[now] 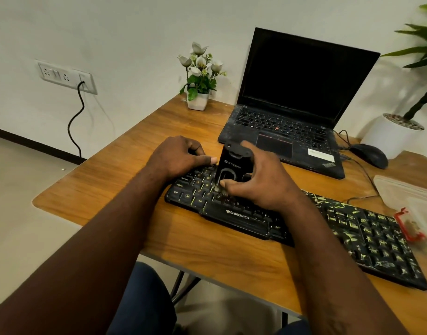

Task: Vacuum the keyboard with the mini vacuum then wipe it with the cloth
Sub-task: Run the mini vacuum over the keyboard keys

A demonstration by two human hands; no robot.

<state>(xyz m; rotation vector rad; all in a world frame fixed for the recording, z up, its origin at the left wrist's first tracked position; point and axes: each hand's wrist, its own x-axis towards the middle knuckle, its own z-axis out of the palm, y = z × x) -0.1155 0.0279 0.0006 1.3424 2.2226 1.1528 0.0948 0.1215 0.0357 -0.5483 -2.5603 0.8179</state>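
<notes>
Head view: a person sat at a wooden table [106, 187], both bare forearms reaching forward over its near edge.
Keyboard: the black keyboard [239, 217] lay slantwise on the table in front of the person, its left end the farther one.
Keyboard surface: the keys of the right half were strewn with pale yellowish bits; the left keys showed their letters plainly.
Mini vacuum: the black mini vacuum [231, 163] stood upright on the left half of the keyboard, its lower end down among the keys and blurred there.
Right hand: the right hand [265, 184] gripped the mini vacuum, thumb pressed to its lower front, fingers wrapped round its far side up to the top.
Left hand: the left hand [181, 155] rested at the keyboard's far left corner, fingers curled under, the thumb's tip just beside the vacuum's body; whether it held the keyboard's edge could not be told.
Laptop: an open laptop [292, 122] with a dark screen stood behind the keyboard.
Mouse: a dark wired mouse [369, 155] lay just right of the laptop.
Flower pot: a small white flower pot [198, 101] with white blooms stood left of the laptop, near the wall.
Plastic container: a clear plastic container [405, 197] with a red clip [408, 228] lay beside the keyboard's right end.
Wall: a black cable [74, 122] hung from a wall socket [65, 76].
</notes>
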